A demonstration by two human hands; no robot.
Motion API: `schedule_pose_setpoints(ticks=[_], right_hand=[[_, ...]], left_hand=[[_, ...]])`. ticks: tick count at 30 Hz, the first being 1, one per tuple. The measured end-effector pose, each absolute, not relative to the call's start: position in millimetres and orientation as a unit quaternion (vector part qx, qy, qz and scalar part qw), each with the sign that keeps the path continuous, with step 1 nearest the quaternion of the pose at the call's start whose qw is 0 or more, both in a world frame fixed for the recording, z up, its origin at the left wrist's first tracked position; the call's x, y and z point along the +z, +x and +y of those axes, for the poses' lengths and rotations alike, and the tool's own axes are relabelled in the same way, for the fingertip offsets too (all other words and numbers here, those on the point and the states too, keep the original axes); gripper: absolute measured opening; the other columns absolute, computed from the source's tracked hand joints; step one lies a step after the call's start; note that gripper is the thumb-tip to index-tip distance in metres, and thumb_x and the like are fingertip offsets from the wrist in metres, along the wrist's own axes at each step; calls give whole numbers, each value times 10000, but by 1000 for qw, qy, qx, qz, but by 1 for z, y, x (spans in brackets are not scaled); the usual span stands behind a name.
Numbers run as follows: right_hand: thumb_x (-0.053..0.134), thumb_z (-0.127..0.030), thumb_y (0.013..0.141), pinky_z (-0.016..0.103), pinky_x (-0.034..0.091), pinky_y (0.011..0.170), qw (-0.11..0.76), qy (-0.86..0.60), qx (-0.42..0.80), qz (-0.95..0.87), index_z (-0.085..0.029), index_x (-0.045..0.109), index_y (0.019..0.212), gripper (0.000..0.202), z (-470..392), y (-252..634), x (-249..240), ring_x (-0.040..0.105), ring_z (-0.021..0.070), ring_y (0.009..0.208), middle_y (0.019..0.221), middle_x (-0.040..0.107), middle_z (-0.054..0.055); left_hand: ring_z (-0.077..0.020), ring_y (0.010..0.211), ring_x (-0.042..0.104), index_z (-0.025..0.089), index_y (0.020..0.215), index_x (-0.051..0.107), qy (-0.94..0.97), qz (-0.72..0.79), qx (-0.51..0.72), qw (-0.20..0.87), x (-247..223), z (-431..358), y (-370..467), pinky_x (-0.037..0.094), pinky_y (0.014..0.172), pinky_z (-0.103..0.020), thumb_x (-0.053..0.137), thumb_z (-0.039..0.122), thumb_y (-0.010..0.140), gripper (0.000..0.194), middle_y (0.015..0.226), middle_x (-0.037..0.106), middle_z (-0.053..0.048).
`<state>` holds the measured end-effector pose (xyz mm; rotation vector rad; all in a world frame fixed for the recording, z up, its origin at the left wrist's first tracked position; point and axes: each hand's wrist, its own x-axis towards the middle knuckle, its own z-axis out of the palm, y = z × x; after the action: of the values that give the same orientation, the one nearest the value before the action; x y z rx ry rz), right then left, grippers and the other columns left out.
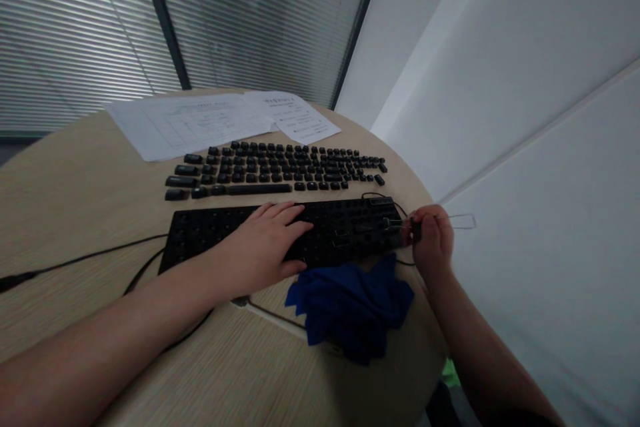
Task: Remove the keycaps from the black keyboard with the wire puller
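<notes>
A black keyboard base (200, 233) lies across the table, stripped of most of its keycaps. My left hand (267, 240) rests on its middle with fingers spread, holding nothing. Over the keyboard's right end, my right hand (434, 237) grips a wire keycap puller (463, 221). The puller's wire loops stick out on both sides of the fingers, and its left end is above the keys. Whether a cap sits in that end, I cannot tell. Behind the keyboard, loose black keycaps (260, 178) stand in rows, with a long spacebar (259, 189) at the front.
A crumpled blue cloth (355, 307) lies in front of the keyboard, partly over a white-handled brush (277, 320). Printed papers (195, 121) are at the back. Black cables (100, 253) run left. A white wall (545, 213) stands close on the right.
</notes>
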<state>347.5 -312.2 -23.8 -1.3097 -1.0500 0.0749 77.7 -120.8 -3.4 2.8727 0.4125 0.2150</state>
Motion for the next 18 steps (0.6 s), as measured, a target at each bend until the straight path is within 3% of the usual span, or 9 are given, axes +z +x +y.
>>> schedule_pose_setpoints(ticks=[3,6,10,18], right_hand=[[536,-290,1018,256,462,477,546,-594,-22,-590,-261,594,943,99,-315,331,-12,590,134,497,700,658,-23],[560,-185,973,287,496,546,420,-575,-95,-696,-267,598,986,92,-308,308,12,643,156,562,722,679,-8],[528,-121,966,275,513,593,353,-493,-123,-786,-274,546,1063,182,-284,277,38,676,154,629,792,711,-5],[515,-142,1002,256,462,567,304,-459,-163,-819,-243,510,1018,103,-256,255,23,631,140,615,776,687,5]], left_hand=[[-351,1380,594,177,1290,739,964,147,135,177,6,-126,80,430,1192,-512,748,381,894,446,1472,657,-163],[-266,1068,728,206,1093,789,923,169,191,287,19,-133,81,557,984,-418,673,357,944,241,1137,792,-83],[-196,748,683,207,994,781,842,229,236,427,27,-139,81,534,696,-324,708,371,893,207,839,759,-23],[-190,748,662,197,860,743,789,287,276,468,21,-131,81,496,698,-314,720,336,871,141,807,739,-17]])
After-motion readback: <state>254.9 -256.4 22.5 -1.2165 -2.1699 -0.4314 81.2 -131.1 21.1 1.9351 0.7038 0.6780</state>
